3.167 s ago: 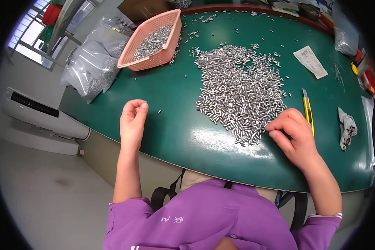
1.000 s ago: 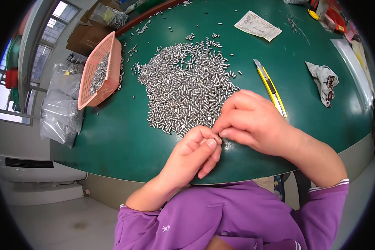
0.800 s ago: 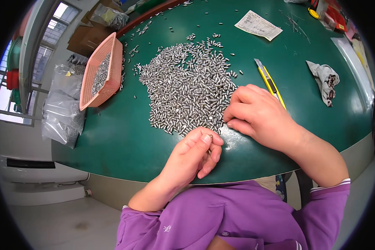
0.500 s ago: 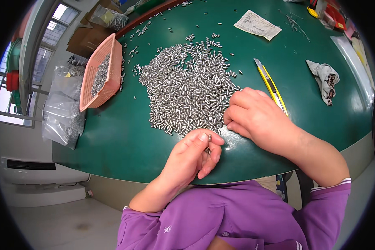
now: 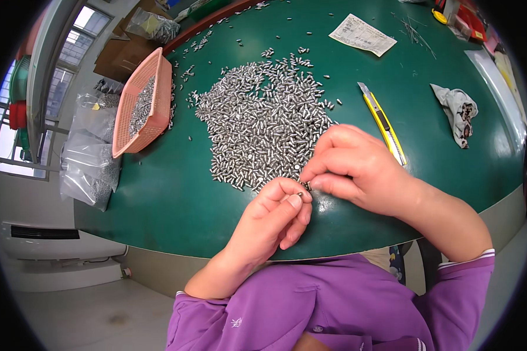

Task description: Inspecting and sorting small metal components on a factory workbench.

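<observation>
Pinching a small metal peg point(image 5: 300, 194) in a narrow grip, the left hand point(image 5: 269, 213) sits just beside the right hand point(image 5: 366, 172), whose equally narrow grip appears to hold a second peg point(image 5: 308, 186), both at the near edge of the peg pile point(image 5: 260, 123) on the green table point(image 5: 158, 216). By my judgement: press lightly, leave peg ends visible, hold wrists steady, and mind the yellow knife point(image 5: 383, 123) close by.
</observation>
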`<act>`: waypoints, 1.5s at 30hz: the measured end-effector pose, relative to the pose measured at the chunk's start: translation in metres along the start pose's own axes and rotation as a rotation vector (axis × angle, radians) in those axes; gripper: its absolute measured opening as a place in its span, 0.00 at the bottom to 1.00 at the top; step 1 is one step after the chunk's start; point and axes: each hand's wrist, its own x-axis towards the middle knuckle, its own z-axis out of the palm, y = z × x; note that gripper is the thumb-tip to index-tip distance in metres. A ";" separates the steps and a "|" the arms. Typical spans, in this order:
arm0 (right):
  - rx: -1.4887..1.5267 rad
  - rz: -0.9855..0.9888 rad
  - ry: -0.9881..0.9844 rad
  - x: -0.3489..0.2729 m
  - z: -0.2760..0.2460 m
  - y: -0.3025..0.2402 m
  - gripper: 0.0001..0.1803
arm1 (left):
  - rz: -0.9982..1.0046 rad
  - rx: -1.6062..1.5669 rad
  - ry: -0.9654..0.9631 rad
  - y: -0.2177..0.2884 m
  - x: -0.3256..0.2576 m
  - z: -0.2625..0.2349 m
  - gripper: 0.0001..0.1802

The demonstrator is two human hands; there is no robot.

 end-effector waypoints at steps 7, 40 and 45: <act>-0.333 0.111 -0.021 -0.005 -0.006 0.011 0.08 | -0.005 -0.071 0.019 0.000 0.000 -0.002 0.13; 0.078 -0.102 -0.049 0.000 0.004 0.001 0.10 | -0.056 -0.144 -0.027 -0.001 0.000 -0.007 0.09; -0.201 0.065 -0.017 -0.002 -0.004 0.006 0.07 | -0.049 -0.242 -0.025 0.000 0.002 -0.010 0.11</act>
